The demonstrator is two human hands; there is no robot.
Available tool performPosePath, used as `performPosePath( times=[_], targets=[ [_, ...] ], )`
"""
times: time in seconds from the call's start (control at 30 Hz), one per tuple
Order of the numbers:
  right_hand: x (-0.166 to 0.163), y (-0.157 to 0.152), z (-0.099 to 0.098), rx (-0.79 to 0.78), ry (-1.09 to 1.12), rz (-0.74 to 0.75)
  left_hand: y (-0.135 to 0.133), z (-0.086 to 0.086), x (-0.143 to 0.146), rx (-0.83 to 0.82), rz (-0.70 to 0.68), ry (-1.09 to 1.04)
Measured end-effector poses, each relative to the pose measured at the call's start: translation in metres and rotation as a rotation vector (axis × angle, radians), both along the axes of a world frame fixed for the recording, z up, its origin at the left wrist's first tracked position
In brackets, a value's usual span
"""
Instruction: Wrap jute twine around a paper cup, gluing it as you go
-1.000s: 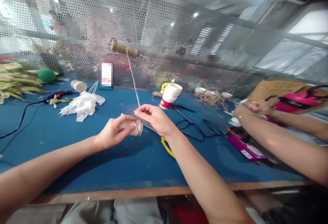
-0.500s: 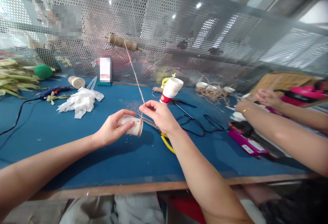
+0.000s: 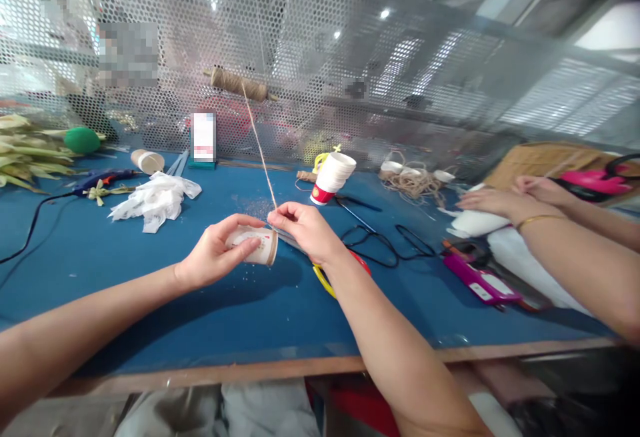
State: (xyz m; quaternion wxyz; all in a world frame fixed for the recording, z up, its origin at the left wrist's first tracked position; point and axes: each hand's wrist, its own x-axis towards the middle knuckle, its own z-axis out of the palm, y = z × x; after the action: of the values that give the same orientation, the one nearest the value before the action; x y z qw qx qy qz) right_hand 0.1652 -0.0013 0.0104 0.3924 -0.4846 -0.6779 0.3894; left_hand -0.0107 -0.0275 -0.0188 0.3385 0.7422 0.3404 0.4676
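My left hand [image 3: 215,257] is closed around a small paper cup [image 3: 256,246] lying on its side just above the blue table [image 3: 150,304]; a band of twine circles the cup's rim. My right hand [image 3: 306,229] pinches a strand of brown twine [image 3: 260,147] right at that rim. The strand runs taut up and back to a twine spool [image 3: 236,84] mounted on the perforated metal screen [image 3: 310,64]. Scissors with yellow handles [image 3: 325,278] lie on the table under my right wrist.
A stack of paper cups [image 3: 332,177], a black cable [image 3: 385,244], loose twine coils [image 3: 413,184], white lace [image 3: 157,200], a glue gun [image 3: 103,178], a green ball [image 3: 81,140] and dried leaves [image 3: 25,157] sit around. Another person's arms [image 3: 560,244] work at the right by a pink tool [image 3: 477,282].
My right hand has come down and slightly left, bringing the twine to the cup's rim. The other person's hands on the right have shifted onto white material.
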Motion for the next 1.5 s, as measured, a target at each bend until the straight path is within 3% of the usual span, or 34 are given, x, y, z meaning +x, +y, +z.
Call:
performPosePath(
  times=[0.57, 0.87, 0.97, 1.13, 1.33, 1.5],
  targets=[
    [-0.003, 0.002, -0.007, -0.194, 0.147, 0.049, -0.002, -0.001, 0.000, 0.065, -0.001, -0.019],
    [-0.005, 0.004, -0.010, -0.232, 0.186, 0.071, -0.004, 0.000, 0.003, -0.109, -0.003, -0.131],
    [-0.004, 0.010, -0.015, -0.192, 0.077, 0.050, -0.005, 0.003, 0.004, -0.136, 0.007, -0.150],
    [0.004, 0.010, -0.007, 0.065, -0.154, -0.091, 0.002, 0.009, 0.004, -0.243, 0.073, -0.210],
    [0.005, -0.011, 0.012, 0.091, -0.270, 0.230, 0.012, 0.005, 0.002, -0.389, 0.132, -0.315],
    [-0.006, -0.012, 0.000, 0.158, -0.408, 0.212, 0.013, 0.002, 0.003, -0.403, 0.145, -0.316]
  ],
)
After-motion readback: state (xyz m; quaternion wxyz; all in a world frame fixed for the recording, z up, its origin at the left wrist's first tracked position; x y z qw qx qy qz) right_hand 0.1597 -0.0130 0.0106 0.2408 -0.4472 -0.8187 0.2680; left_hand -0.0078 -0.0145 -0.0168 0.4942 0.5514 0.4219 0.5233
